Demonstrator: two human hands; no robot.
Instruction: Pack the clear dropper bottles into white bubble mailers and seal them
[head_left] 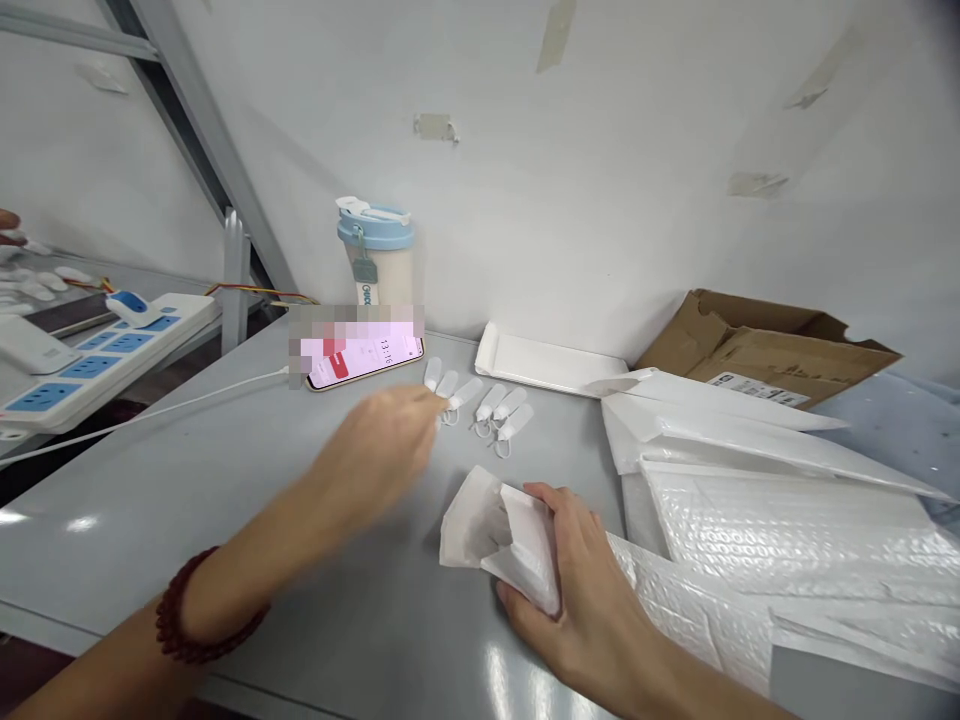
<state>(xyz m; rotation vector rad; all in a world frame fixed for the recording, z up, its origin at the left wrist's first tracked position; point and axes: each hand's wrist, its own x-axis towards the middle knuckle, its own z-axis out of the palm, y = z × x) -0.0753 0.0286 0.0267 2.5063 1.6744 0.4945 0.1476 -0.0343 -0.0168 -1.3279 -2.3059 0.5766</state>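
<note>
White padded bags and small tags on a grey table (225, 480)

A stack of bubble mailers (787, 540) is spread at the right, near a cardboard box (765, 345). One open-mouthed white mailer (495, 535) is gripped by the right hand (577, 590). A row of small white tags (484, 405) is reached by the blurred left hand (382, 450); its grip cannot be told.

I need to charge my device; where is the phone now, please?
In the head view the phone lies left of centre on the grey table, in front of the blue-lidded cup.
</note>
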